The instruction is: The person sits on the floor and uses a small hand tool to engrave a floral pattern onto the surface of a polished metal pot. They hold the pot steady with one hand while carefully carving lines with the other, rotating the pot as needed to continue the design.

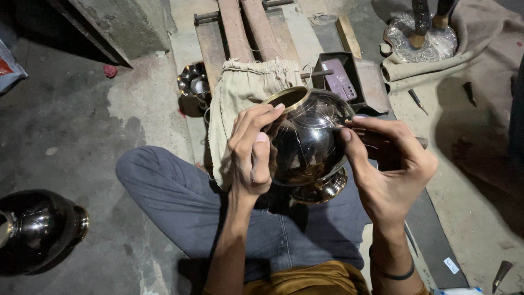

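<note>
Altogether two hands (322,158), two dark vases (308,145).

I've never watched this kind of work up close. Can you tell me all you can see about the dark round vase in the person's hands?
The vase is a glossy dark round pot, seemingly metal, with a brass-coloured rim and flared foot. Fine pale lines mark its belly. It lies tilted over the lap, mouth up and left. The left hand clasps its side, fingertips at the rim; the right hand presses a thin tool against it.

purple phone (339,78) in dark box (353,64), white label (451,265)
</note>
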